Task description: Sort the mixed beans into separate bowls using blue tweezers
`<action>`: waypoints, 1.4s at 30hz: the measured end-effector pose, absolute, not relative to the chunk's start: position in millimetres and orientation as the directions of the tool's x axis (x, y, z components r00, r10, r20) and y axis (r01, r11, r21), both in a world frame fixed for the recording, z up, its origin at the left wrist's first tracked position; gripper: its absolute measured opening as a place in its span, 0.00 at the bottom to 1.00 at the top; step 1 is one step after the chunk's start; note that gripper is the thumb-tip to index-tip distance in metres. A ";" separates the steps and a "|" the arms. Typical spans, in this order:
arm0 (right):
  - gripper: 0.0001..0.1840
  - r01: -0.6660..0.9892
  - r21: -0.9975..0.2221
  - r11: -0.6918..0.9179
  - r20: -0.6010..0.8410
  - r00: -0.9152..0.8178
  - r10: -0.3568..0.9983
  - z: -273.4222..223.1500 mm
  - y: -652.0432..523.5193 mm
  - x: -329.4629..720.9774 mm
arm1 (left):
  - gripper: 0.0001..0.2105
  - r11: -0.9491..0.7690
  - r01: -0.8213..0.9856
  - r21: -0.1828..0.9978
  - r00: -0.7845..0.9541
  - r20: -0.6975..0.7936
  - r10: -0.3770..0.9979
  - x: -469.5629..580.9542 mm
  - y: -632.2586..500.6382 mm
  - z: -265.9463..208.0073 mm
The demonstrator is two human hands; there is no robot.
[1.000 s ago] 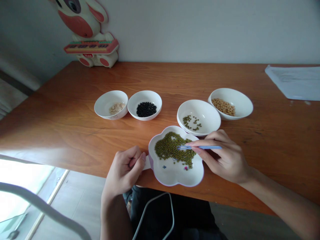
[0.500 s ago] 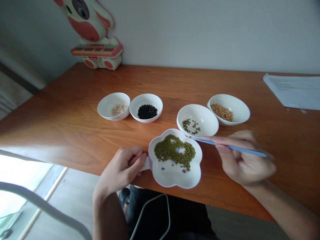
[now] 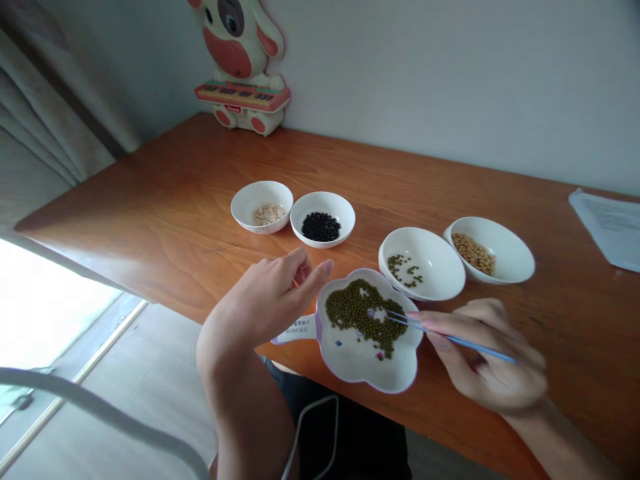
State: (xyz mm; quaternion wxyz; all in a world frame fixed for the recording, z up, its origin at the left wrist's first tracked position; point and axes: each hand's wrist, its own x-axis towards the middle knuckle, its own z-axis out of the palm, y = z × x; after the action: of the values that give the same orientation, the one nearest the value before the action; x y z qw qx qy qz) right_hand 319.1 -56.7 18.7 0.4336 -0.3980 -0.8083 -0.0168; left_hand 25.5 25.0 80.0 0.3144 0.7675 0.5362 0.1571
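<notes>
A pair of blue tweezers (image 3: 467, 343) is pinched in my right hand (image 3: 495, 357). Their tips reach into the mung beans (image 3: 360, 310) heaped in a white flower-shaped dish (image 3: 345, 370) with a lilac rim. Nothing is in my left hand (image 3: 273, 293), which hovers by the dish's printed handle (image 3: 303, 328) with the thumb stuck out and the other fingers loosely curled. Touching or nearly touching the dish's far right side is a white bowl (image 3: 440, 270) holding a few mung beans.
Right of that bowl, another white bowl (image 3: 517, 257) holds tan beans. Farther left stand a bowl of black beans (image 3: 321, 227) and a bowl of pale flat pieces (image 3: 269, 213). A cow-shaped toy keyboard (image 3: 245, 93) is against the wall; a plastic sleeve (image 3: 607, 230) lies far right.
My left hand has let go of the dish's handle and lifted. The tweezers' tips have moved from the bowl's near rim into the mung beans in the dish. The view has turned.
</notes>
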 end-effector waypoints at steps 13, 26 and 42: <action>0.25 0.629 -0.379 0.679 0.620 -0.372 0.691 15.0 -55.4 320.8 | 0.15 -0.229 0.671 0.705 0.505 -0.210 0.837 26.4 8.9 45.2; 0.27 0.637 -0.402 0.657 0.586 -0.372 0.719 11.4 -56.2 321.2 | 0.18 -0.183 0.476 0.860 0.562 -0.138 0.816 15.3 15.6 35.2; 0.30 0.803 -0.364 0.471 0.807 0.020 0.590 9.2 -61.1 338.9 | 0.16 -0.134 0.447 0.885 0.563 -0.162 0.810 16.7 16.8 37.8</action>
State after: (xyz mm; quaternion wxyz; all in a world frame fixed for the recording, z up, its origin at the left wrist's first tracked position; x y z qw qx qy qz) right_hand 338.9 -61.1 9.2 0.5064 -0.5033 -0.6922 -0.1052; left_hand 16.7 16.8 37.8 0.4981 0.7304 0.4303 0.1824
